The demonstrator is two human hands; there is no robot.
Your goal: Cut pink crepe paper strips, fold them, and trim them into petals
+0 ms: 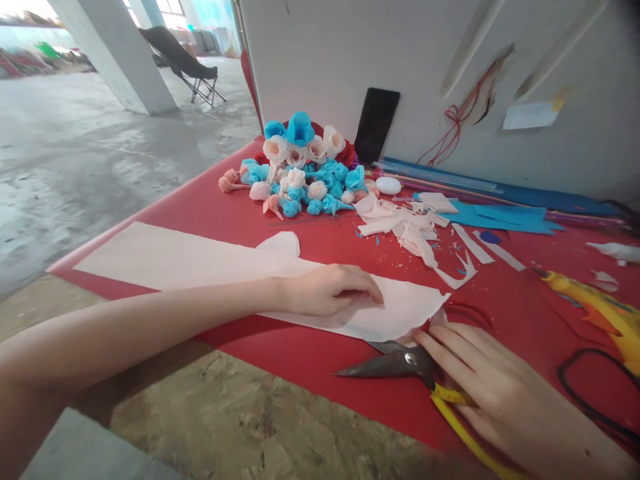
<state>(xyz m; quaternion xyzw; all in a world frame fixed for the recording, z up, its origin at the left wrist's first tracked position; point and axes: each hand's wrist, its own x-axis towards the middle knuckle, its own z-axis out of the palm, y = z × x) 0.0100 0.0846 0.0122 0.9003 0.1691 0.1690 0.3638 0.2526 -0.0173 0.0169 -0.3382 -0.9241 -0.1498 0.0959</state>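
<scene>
- Paper strip (235, 263): pale and long, it lies across the red table (295, 353), near the edge closest to the person, its far-left end close to the table's left side and its right end beside the scissors (390, 365).
- The left hand (327, 290) rests on the strip's right part, its fingers loosely curled and grasping nothing. A light, flat press probably steadies such thin sheet best; a hard push might crease it.
- The right hand (493, 370) is at the strip's right end, over the scissors' handles. Whether its fingers pinch the paper, hold a handle or do both, one cannot tell.
- The scissors' blades stand apart: one shows bare on the table, the other is partly hidden by the strip's lower edge. Good handling means keeping the left fingers clear of both blades and not letting the covered one snag the paper.
- The right end looks uneven, so the person does well to keep it flat and in plain sight while working there.
- Pale scraps (400, 223) lie beyond the strip, before the paper flowers (305, 173); keeping them apart from the strip helps its edges stay readable.
- The yellow glue gun (593, 307) lies near the right hand, its cord best kept clear of the wrist.
</scene>
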